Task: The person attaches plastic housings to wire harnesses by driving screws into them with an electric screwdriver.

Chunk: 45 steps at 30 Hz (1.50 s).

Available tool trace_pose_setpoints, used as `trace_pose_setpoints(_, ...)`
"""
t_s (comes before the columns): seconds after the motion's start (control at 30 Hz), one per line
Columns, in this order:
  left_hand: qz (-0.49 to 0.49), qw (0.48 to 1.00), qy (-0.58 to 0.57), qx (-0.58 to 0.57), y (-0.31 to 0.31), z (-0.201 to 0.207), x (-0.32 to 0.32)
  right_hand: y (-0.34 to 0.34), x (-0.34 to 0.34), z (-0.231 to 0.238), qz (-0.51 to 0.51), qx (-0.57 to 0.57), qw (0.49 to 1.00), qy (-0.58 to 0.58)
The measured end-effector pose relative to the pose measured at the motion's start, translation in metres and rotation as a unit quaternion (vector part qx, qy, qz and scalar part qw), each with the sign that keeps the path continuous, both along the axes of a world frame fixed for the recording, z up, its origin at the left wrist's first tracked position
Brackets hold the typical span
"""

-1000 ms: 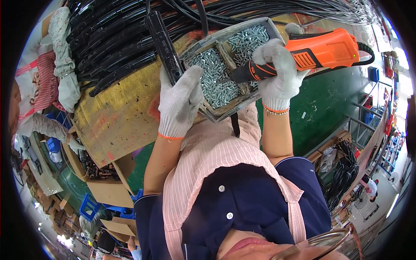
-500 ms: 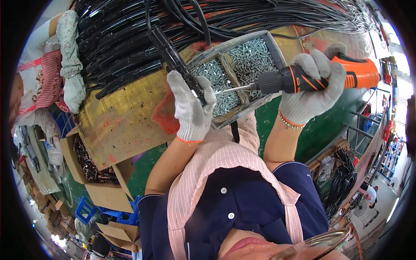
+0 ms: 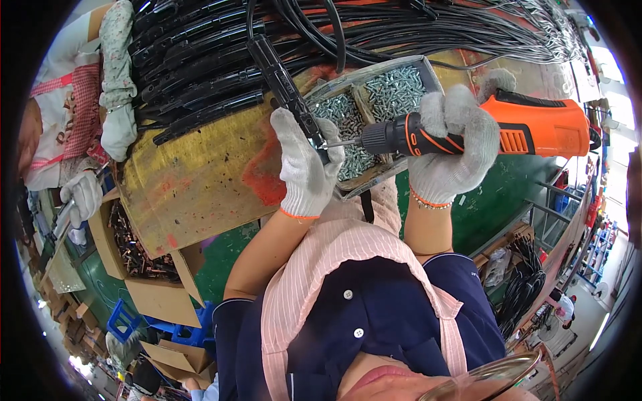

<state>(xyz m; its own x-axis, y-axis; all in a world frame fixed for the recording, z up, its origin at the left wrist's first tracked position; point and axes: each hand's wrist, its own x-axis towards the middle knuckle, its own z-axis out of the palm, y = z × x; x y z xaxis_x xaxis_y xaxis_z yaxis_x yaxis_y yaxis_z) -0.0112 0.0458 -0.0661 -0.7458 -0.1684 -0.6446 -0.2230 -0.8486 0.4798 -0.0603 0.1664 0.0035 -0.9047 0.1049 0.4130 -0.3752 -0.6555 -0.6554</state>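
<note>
A: Far left, what did you log?

B: Co-worker's floral sleeve (image 3: 117, 87); then an open carton (image 3: 157, 301) of small parts, beside the stained yellow worktop (image 3: 184, 184). Slim black housings (image 3: 207, 112) lay in a row on its far side.

A: And the one in hand?

B: Long black housing (image 3: 282, 83), slanted above the worktop, just left of the screw tray (image 3: 434, 75). Gloved left hand (image 3: 302, 160): fingers gripping its lower end.

A: Handling?

B: Light and stiff, I judged; smooth shell, probably slick under knit gloves. Best hold seemed low, from both sides, fingertips clear of the bit. The cable (image 3: 250, 20) at its upper end might tug.

A: Further right?

B: Driver bit (image 3: 342, 143) pointed left at the housing's lower end; contact unclear. Silver screws (image 3: 394, 92) filled the tray beyond. Gloved right hand (image 3: 458, 137): fingers closed round the orange electric screwdriver (image 3: 545, 127).
</note>
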Motion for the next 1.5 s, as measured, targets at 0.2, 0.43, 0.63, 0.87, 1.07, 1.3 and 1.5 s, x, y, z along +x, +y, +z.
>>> trace_pose_setpoints(0.2,-0.024,1.000,-0.005,-0.007,-0.001,0.004,0.003,-0.015,0.006,0.023,-0.003,0.096,0.995,-0.008)
trace_pose_setpoints(0.43,0.036,0.997,-0.064,-0.025,-0.002,0.011,-0.002,-0.018,0.004,0.018,0.066,0.180,0.981,-0.011)
trace_pose_setpoints(0.63,0.000,0.999,-0.025,0.033,-0.006,-0.008,0.006,-0.015,-0.005,0.009,0.148,0.147,0.977,0.031)
trace_pose_setpoints(0.87,-0.016,0.999,0.002,0.041,-0.009,-0.008,0.002,-0.015,-0.005,0.011,0.133,0.030,0.987,-0.091)
trace_pose_setpoints(1.07,-0.013,0.994,0.106,-0.022,-0.001,0.001,0.009,0.037,-0.026,0.028,0.035,-0.037,0.992,0.115)
trace_pose_setpoints(1.3,-0.014,0.992,0.078,-0.102,-0.003,-0.001,0.005,0.068,-0.050,-0.017,-0.207,0.076,0.975,0.026)
trace_pose_setpoints(1.5,-0.028,0.988,0.061,-0.140,-0.002,0.000,0.004,0.073,-0.053,-0.041,-0.206,0.138,0.968,-0.028)
